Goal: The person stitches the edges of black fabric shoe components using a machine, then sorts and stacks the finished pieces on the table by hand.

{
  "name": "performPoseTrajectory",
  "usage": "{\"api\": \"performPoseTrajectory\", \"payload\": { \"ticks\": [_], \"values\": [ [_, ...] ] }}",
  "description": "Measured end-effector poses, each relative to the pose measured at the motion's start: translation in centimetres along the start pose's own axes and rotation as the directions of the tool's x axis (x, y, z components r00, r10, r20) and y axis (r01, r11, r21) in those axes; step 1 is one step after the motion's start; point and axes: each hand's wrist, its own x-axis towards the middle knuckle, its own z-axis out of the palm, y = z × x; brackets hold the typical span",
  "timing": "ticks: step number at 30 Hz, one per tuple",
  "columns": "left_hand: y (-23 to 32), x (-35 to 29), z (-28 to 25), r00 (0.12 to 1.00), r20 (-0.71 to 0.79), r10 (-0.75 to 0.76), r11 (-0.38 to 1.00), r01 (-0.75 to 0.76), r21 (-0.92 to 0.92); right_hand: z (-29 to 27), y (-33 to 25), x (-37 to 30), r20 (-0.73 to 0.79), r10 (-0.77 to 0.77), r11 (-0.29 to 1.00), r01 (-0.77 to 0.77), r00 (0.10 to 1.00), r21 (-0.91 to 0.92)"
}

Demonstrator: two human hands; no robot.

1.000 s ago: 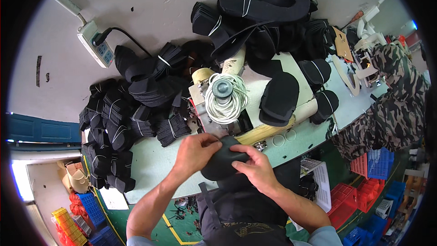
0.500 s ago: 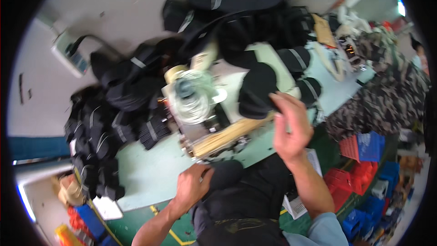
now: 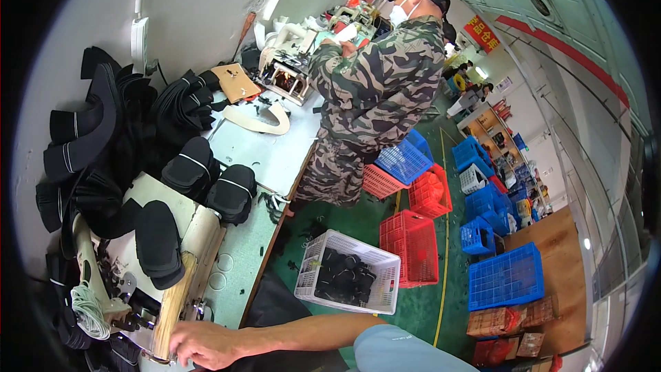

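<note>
White crate (image 3: 385, 262) w/ black pieces (image 3: 342, 277), hand (image 3: 201, 343) (fingers curled) on sewing machine (image 3: 180, 296)

Lying on the green floor at lower right: brown cardboard cartons (image 3: 508, 322) with red print, just below the blue crate (image 3: 506, 277). Hanging high on the right wall: red rectangular sign (image 3: 481, 33) with yellow characters. Standing on far shelves (image 3: 500, 139): small packages, too blurred to tell apart.
</note>
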Motion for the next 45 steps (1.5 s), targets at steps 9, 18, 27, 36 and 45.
{"api": "performPoseTrajectory", "payload": {
  "ticks": [9,18,27,36,45],
  "values": [
    [1.8,4.5,-8.2,0.994,-0.102,-0.031,0.989,0.015,-0.149,-2.1,-2.0,3.5,0.206,0.211,0.960,-0.242,0.956,0.138],
    [3.4,7.3,-7.4,0.959,-0.283,-0.030,0.996,0.052,0.072,-3.6,-2.9,4.5,0.131,0.510,0.860,-0.507,0.850,-0.058],
    [3.9,8.3,-5.2,0.917,-0.395,0.055,0.994,-0.011,0.113,-5.5,-4.4,6.2,-0.066,0.301,0.855,-0.300,0.951,-0.423],
    [2.5,5.8,-6.6,0.997,-0.044,-0.064,0.953,0.048,-0.299,-3.5,-4.1,2.3,0.143,0.555,0.733,-0.563,0.819,0.380],
    [4.3,8.4,-6.3,0.956,-0.292,0.008,0.999,0.003,0.037,-2.2,-2.3,3.2,-0.114,0.459,0.888,-0.455,0.881,0.066]
  ]
}}
